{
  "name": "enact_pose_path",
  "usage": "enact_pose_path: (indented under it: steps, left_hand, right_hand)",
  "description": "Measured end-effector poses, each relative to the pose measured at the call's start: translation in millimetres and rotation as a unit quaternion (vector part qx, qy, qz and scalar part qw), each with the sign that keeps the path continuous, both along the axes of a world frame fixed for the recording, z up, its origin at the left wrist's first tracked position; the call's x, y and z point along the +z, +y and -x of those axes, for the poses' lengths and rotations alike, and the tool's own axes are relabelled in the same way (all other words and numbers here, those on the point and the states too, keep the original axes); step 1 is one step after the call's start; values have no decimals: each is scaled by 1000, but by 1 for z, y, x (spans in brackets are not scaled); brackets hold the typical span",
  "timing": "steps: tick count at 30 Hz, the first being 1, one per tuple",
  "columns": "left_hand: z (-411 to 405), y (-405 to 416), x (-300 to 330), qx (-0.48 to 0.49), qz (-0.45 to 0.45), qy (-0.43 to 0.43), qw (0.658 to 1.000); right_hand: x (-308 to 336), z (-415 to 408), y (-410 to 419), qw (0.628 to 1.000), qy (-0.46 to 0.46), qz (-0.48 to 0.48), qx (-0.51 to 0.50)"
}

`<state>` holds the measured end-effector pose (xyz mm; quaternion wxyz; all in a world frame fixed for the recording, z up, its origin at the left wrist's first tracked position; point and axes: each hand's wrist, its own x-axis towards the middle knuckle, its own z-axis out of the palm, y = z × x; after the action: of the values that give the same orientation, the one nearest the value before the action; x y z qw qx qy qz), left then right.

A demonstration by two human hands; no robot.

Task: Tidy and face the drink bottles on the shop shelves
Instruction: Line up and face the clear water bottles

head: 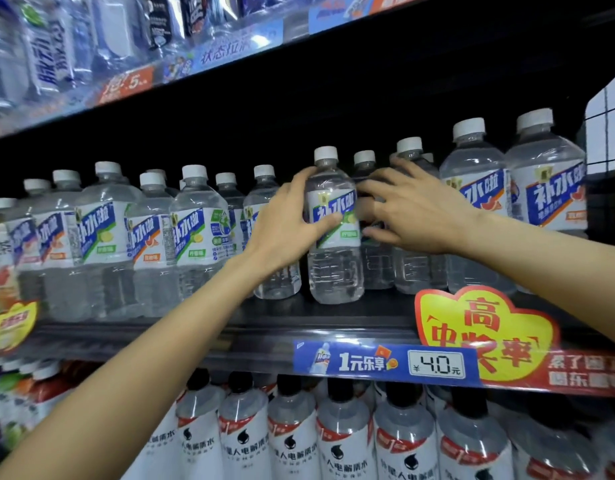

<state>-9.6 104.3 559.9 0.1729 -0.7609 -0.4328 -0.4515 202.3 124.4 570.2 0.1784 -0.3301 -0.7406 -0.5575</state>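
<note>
The bottle (335, 233) in hand stands upright at the front of the middle shelf (334, 317), near its centre, its blue-and-white label with a green lime mark turned outward. The left hand (282, 233) grips it from the left, fingers curled over the shoulder and thumb pressed across the label. The right hand (413, 216) reaches in just to the right with fingers spread and only lightly bent, touching the bottles behind (377, 268); it does not plainly hold any of them. To the left, the row (126, 237) already stands forward with most labels readable, though a few are turned partly sideways and green and orange flavours are mixed. To the right, two bigger bottles (507, 202) face out squarely. Between them, the bottles behind the right hand sit further back, leaving a gap at the shelf edge above the price tag (434, 365). By my judgement the work is partway: this bottle is nearly faced, while the set-back ones and the turned labels on the left remain. The lower row (334, 441) looks orderly; the blurred top shelf (126, 50) cannot be judged.
</note>
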Motion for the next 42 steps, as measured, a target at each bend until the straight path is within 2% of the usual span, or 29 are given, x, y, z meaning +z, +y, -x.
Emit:
enact_pose_path:
  steps: [4, 6, 8, 11, 12, 13, 17, 21, 24, 25, 27, 29, 33, 40, 42]
  left_hand:
    - [16, -11, -3, -126, 35, -59, 990]
    - [28, -15, -6, -147, 37, -60, 987]
    - [41, -17, -10, -167, 58, -72, 982]
    - [60, -19, -12, -120, 66, -47, 990]
    - [65, -20, -12, -77, 43, -20, 996]
    - [70, -22, -12, -30, 6, 6, 1000]
    - [81, -22, -19, 74, -114, 45, 990]
    - [83, -16, -37, 80, -133, -9, 988]
    - [85, -13, -46, 76, -141, -16, 987]
    - [85, -12, -47, 82, -146, -8, 986]
    - [82, -10, -50, 99, -163, 35, 981]
    - [78, -5, -52, 121, -178, 81, 973]
    - [82, 1, -54, 116, -184, 78, 973]
    - [83, 2, -55, 116, -208, 74, 968]
    - [84, 2, -56, 114, -215, 73, 967]
  right_hand:
    - [5, 9, -18, 992, 90, 71, 62]
    - [5, 17, -33, 961, 171, 185, 115]
    - [2, 32, -46, 889, 273, 335, 152]
    - [-10, 62, -52, 721, 372, 537, 229]
    - [-14, 71, -50, 687, 389, 564, 241]
    - [-17, 80, -47, 674, 401, 568, 249]
    - [-21, 108, -37, 664, 426, 550, 273]
    - [-25, 131, -36, 642, 426, 567, 291]
    - [-22, 133, -26, 605, 456, 576, 306]
    - [-18, 131, -20, 615, 488, 541, 302]
    - [-12, 126, -8, 660, 536, 459, 257]
    - [-9, 127, -1, 672, 534, 462, 222]
    - [-9, 140, 7, 638, 507, 523, 250]
    - [-15, 151, 12, 581, 509, 553, 312]
    - [-15, 155, 13, 534, 531, 566, 336]
